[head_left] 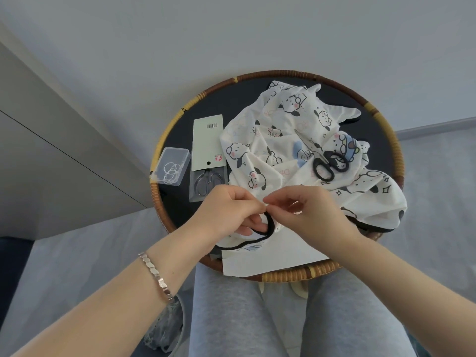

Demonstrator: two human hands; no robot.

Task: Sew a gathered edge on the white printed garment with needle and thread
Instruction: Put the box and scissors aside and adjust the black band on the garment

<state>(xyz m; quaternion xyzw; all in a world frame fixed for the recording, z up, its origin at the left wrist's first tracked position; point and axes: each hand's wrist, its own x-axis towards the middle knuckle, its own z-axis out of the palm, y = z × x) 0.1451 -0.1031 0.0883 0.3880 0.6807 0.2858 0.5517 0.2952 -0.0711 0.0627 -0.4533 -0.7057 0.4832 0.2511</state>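
Note:
The white printed garment, covered in cartoon dog faces and edged with black trim, lies crumpled on a round tray on my lap. My left hand grips the garment's black-trimmed edge at the near side, fingers curled under the fabric. My right hand meets it there, thumb and forefinger pinched together at the same bunched spot. Needle and thread are too small to make out between the fingertips.
Black-handled scissors lie on top of the garment. Left of it sit a carded pack with small metal snips and a clear plastic box holding loops. A white paper sheet lies under the garment's near edge.

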